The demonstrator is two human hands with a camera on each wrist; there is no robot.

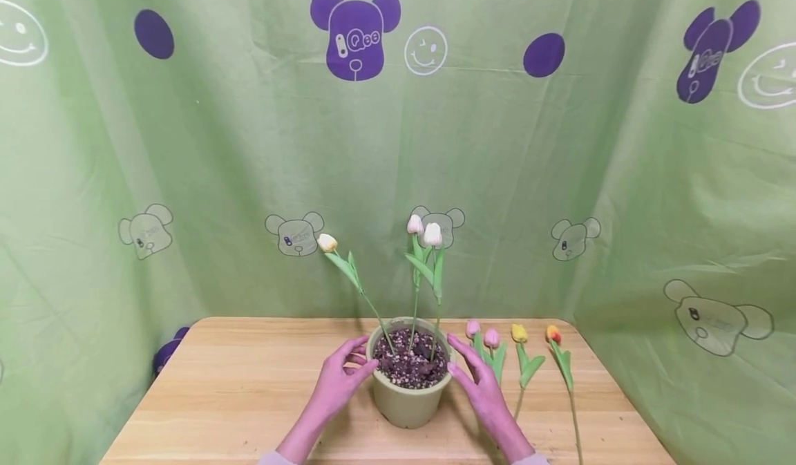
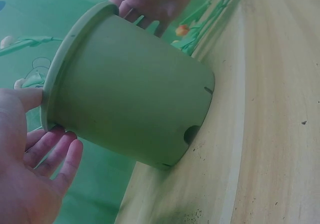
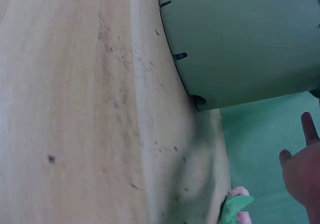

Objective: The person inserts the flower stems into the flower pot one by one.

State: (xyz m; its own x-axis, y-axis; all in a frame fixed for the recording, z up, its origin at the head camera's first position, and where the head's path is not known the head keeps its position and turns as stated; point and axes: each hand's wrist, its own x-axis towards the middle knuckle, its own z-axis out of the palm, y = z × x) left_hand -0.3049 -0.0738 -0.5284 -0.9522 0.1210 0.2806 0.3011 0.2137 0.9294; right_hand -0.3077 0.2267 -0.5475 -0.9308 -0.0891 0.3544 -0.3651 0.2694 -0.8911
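A light green flower pot (image 1: pixel 407 408) filled with dark, speckled soil (image 1: pixel 413 374) stands upright on the table. Three artificial tulips rise from it: a cream-yellow tulip (image 1: pixel 327 243) leaning left, a pale pink tulip (image 1: pixel 414 224) and a white tulip (image 1: pixel 432 234). My left hand (image 1: pixel 340 375) touches the rim's left side, its thumb forward and its loosely spread fingers beneath the lip. Opposite it, my right hand (image 1: pixel 484 389) is at the rim's right side. Two of its fingers extend away from the pot wall in the right wrist view.
Two pink tulips (image 1: pixel 492 338), a yellow tulip (image 1: pixel 519 333) and a red-orange tulip (image 1: pixel 553 334) lie right of the pot. Soil crumbs (image 3: pixel 115 104) dot the wooden table (image 1: pixel 249 375). A green printed curtain (image 1: pixel 485 147) surrounds the table's back and sides.
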